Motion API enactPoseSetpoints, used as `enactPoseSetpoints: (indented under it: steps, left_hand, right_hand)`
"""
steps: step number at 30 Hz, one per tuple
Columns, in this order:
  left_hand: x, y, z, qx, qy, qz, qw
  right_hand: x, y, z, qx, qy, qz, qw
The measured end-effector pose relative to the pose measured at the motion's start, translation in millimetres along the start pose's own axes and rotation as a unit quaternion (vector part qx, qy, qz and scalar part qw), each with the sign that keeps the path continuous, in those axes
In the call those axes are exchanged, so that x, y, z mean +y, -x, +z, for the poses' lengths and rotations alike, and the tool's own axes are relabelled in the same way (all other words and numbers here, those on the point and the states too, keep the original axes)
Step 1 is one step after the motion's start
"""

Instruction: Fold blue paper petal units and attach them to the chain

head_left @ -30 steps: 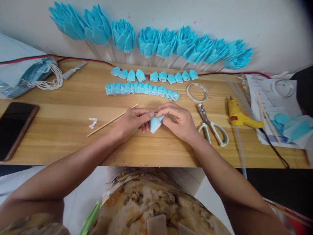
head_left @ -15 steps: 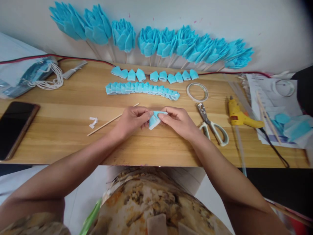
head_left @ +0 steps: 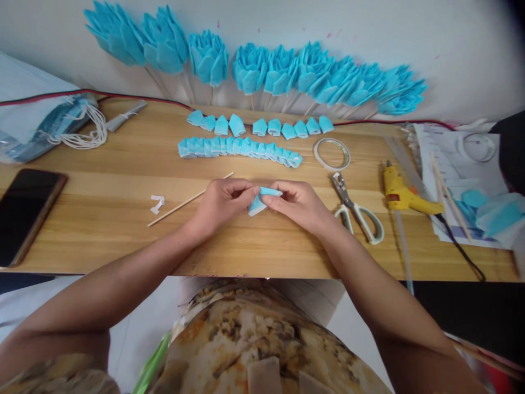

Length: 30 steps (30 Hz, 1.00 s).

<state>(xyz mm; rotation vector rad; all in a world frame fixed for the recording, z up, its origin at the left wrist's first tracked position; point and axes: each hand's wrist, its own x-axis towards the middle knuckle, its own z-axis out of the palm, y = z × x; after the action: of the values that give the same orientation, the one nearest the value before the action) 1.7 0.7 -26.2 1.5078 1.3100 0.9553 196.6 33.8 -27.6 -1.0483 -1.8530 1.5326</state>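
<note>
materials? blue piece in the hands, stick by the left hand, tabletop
Blue piece: looks like thin non-woven fabric or soft paper, matte, holds folds; cannot tell which. Stick: pale, thin, straight, probably bamboo or wood, unfinished. Tabletop: wood grain, low sheen; solid or laminate is unclear.

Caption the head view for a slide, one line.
Left hand and right hand pinch a folded blue paper piece above the wooden table, scissors alongside.

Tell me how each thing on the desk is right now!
blue paper piece: folded, pinched by both hands
left hand: gripping it
right hand: gripping it
scissors: lying slightly open
phone: screen dark
glue gun: lying down
tape roll: flat
wooden stick: lying bare
</note>
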Motion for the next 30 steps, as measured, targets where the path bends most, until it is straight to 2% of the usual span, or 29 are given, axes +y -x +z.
enactPoseSetpoints:
  steps: [4, 9, 14, 18, 30]
  left_hand:
    - [0.2, -0.3, 0.2, 0.006, 0.003, 0.002, 1.000]
    - [-3.1, -2.7, -0.4, 0.007, 0.067, -0.040, 0.997]
    - [-6.8, -4.9, -0.2, 0.005, 0.137, -0.066, 0.988]
    - [-7.2, -5.5, 0.8, 0.000, 0.157, -0.087, 0.984]
    - [-8.0, -4.6, 1.1, -0.027, 0.177, -0.081, 0.980]
  right_hand:
    - [0.7, -1.1, -0.8, 0.004, 0.002, 0.000, 1.000]
    - [1.5, -1.1, -6.9, 0.057, -0.030, -0.036, 0.997]
    - [-0.6, 2.1, -5.9, 0.047, 0.013, -0.103, 0.993]
    - [2.5, 0.8, 0.2, 0.084, 0.068, -0.124, 0.986]
    - [5.4, -0.4, 0.7, 0.116, 0.096, -0.150, 0.977]
